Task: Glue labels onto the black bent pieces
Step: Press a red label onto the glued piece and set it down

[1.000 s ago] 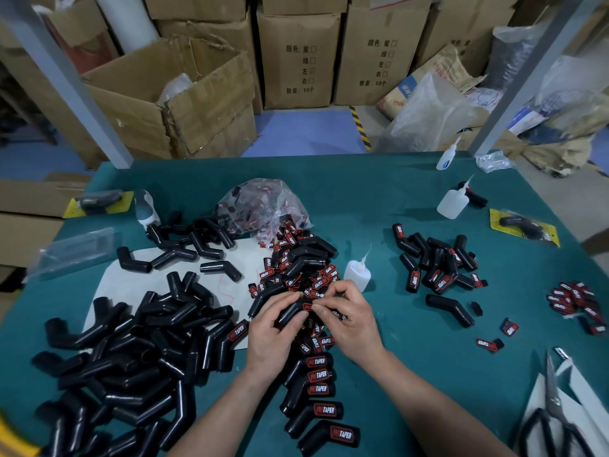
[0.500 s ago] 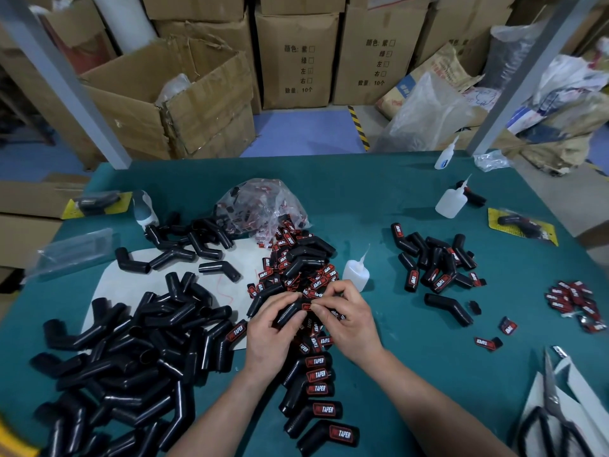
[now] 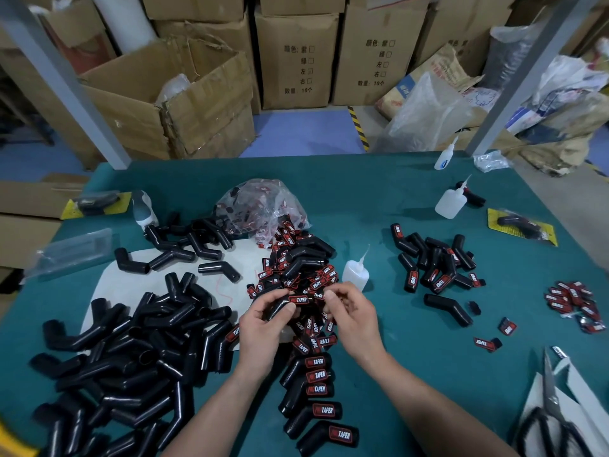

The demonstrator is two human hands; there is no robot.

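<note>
While the black bent piece (image 3: 278, 310) is gripped in the left hand (image 3: 263, 328), thumb and curled fingers wrapped round it, most of it is hidden by those fingers. Only its red-and-black label (image 3: 298, 299) can be seen on top, near the middle of the green table (image 3: 379, 199). The right hand (image 3: 354, 316) is held just beside it at 3 o'clock, fingertips curled in toward the thumb; whether anything's pinched can't be told. The loose label heap (image 3: 296, 268) at 12 is partly blocked by both hands, and a glue bottle (image 3: 354, 273) is stood at 1. Bare pieces (image 3: 131, 351) are piled at 8, finished ones (image 3: 316, 390) lined up at 6, and scissors (image 3: 553, 413) laid at 4.
</note>
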